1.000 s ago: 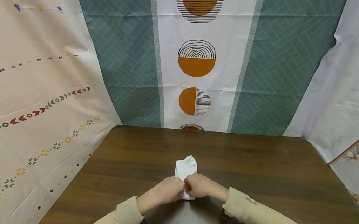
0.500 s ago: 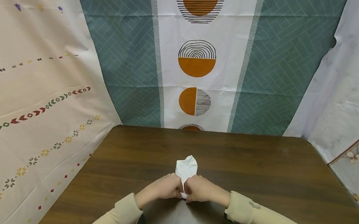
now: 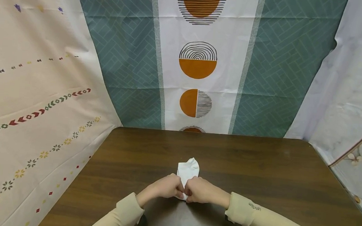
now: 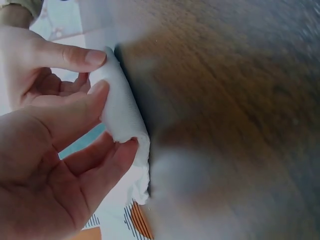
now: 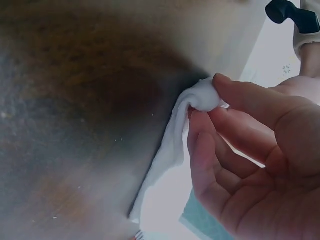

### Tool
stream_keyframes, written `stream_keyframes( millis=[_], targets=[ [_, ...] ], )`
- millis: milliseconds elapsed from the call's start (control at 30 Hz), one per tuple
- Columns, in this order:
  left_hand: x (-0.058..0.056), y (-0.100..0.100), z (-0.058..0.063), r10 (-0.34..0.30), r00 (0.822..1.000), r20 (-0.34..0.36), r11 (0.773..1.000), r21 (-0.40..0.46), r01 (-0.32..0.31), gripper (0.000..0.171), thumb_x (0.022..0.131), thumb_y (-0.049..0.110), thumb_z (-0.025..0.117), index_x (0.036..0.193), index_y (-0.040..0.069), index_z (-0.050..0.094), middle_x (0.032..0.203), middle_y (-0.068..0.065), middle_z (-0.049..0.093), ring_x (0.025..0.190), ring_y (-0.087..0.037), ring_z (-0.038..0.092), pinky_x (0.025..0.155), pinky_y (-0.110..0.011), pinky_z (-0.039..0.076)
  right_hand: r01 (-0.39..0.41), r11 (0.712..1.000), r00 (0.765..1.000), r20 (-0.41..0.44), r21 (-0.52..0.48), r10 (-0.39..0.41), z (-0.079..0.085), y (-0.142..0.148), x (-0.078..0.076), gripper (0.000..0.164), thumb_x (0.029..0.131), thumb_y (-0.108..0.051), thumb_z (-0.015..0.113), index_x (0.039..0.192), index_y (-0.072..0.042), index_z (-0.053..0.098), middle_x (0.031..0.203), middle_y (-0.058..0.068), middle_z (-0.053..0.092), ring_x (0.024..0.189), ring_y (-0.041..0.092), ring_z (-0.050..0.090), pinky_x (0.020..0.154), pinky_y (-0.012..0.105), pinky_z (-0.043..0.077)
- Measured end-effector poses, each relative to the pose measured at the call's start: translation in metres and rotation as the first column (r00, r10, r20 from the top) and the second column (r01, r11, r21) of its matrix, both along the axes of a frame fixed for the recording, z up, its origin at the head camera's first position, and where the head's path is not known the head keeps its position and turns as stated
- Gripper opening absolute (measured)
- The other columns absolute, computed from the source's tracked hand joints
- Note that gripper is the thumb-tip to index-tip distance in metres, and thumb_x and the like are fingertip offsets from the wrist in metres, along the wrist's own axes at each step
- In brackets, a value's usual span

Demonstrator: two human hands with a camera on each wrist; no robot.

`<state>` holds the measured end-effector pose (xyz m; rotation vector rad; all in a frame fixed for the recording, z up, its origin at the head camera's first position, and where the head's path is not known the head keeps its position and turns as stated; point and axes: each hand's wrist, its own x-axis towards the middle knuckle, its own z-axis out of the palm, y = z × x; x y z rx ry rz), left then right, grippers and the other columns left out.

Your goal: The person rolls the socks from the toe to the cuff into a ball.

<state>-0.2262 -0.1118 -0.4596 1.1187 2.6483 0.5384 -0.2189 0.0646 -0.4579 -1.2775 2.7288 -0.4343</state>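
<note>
A white sock (image 3: pixel 188 170) lies lengthwise on the table, its near end turned up into a thick roll (image 4: pixel 121 107). My left hand (image 3: pixel 166 187) pinches the left part of that roll, thumb on the near side and fingers curled in under the fold. On the right end, my right hand (image 3: pixel 203 191) grips the roll between thumb and fingertips, as the right wrist view shows of the sock (image 5: pixel 202 95). Both hands sit side by side, knuckles almost meeting. The far part of the sock stays flat, with a rounded bump at its top right.
The dark brown wooden table (image 3: pixel 253 168) extends around the hands. A patterned curtain (image 3: pixel 125 52) hangs behind its back edge, with pale printed cloths at the left (image 3: pixel 41 98) and right (image 3: pixel 345 87). A dark strap (image 5: pixel 295 17) shows at a sleeve cuff.
One second ago the right hand was slightly higher over the sock; both hands have since drawn level at its near end. The sock's far end has hardly moved.
</note>
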Motion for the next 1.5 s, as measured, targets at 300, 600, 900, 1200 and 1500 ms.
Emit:
stream_keyframes(
  millis=[300, 600, 900, 1200, 1500],
  targets=[
    [-0.003, -0.001, -0.002, 0.056, 0.997, 0.057, 0.997, 0.046, -0.059, 0.005, 0.077, 0.011, 0.078, 0.081, 0.009, 0.080, 0.075, 0.000, 0.075, 0.057, 0.003, 0.040, 0.055, -0.012, 0.039, -0.039, 0.998, 0.999, 0.011, 0.050, 0.039, 0.003, -0.001, -0.004, 0.017, 0.077, -0.015, 0.076, 0.063, -0.017, 0.067, 0.050, -0.015, 0.044, 0.049, -0.001, 0.035, 0.046, 0.016, 0.031],
    [-0.003, -0.002, -0.003, 0.122, 0.985, 0.119, 0.990, 0.061, -0.130, 0.006, 0.070, 0.010, 0.083, 0.071, 0.009, 0.078, 0.068, 0.001, 0.073, 0.057, 0.005, 0.046, 0.055, -0.014, 0.041, -0.081, 0.994, 0.995, 0.069, 0.069, 0.076, 0.002, -0.003, -0.005, 0.012, 0.077, -0.013, 0.076, 0.067, -0.016, 0.070, 0.052, -0.016, 0.047, 0.048, -0.004, 0.034, 0.046, 0.013, 0.030],
    [-0.003, -0.004, -0.005, 0.161, 0.975, 0.154, 0.981, 0.084, -0.175, 0.009, 0.067, 0.011, 0.085, 0.068, 0.010, 0.076, 0.067, 0.002, 0.073, 0.058, 0.004, 0.049, 0.056, -0.016, 0.042, -0.070, 0.996, 0.995, 0.074, 0.049, 0.066, 0.002, -0.005, -0.008, 0.008, 0.072, -0.006, 0.076, 0.069, -0.011, 0.071, 0.056, -0.009, 0.057, 0.053, -0.001, 0.035, 0.049, 0.014, 0.033],
    [-0.004, -0.002, -0.003, 0.194, 0.972, 0.130, 0.970, 0.120, -0.210, 0.015, 0.064, 0.011, 0.087, 0.065, 0.011, 0.072, 0.061, 0.004, 0.070, 0.054, 0.006, 0.051, 0.054, -0.015, 0.043, 0.003, 0.998, 0.980, 0.197, 0.056, -0.014, 0.009, -0.007, -0.013, 0.006, 0.074, -0.002, 0.076, 0.073, -0.004, 0.071, 0.065, -0.001, 0.066, 0.057, 0.001, 0.043, 0.056, 0.016, 0.040],
    [-0.001, 0.000, -0.004, 0.186, 0.977, 0.100, 0.975, 0.102, -0.196, 0.015, 0.065, 0.016, 0.087, 0.060, 0.012, 0.074, 0.058, 0.005, 0.069, 0.051, 0.005, 0.045, 0.050, -0.015, 0.038, 0.004, 0.988, 0.977, 0.210, 0.154, -0.037, 0.011, -0.013, -0.017, 0.008, 0.075, -0.005, 0.076, 0.071, -0.006, 0.070, 0.058, -0.006, 0.056, 0.054, 0.002, 0.039, 0.051, 0.016, 0.034]
  ],
)
